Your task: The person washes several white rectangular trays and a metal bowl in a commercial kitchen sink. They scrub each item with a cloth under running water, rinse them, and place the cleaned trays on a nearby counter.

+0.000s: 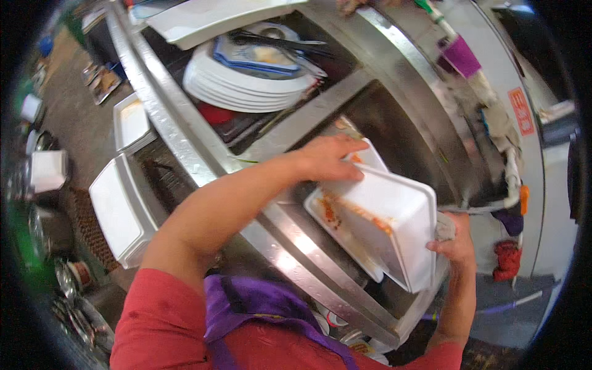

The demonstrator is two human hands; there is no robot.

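A deep white rectangular tray (393, 194) is tilted over the right basin of a stainless steel sink (305, 249). Orange-red residue streaks its inside. My left hand (330, 159) grips the tray's upper left corner. At the opposite side, my right hand (455, 240) holds the tray's edge, with a greyish cloth or sponge (445, 226) beside its fingers. Beneath lies another white tray (319, 212), also smeared with food residue. A further white dish (373, 155) with orange residue shows behind my left fingers.
Stacked white plates (240, 95) fill the left basin, topped by a blue-rimmed dish (259, 58) and dark utensils. A long white tray (222, 18) spans its far corner. White containers (122, 210) and stacked trays (132, 120) stand left. Gloves and cloths hang on a pipe (511, 171) at right.
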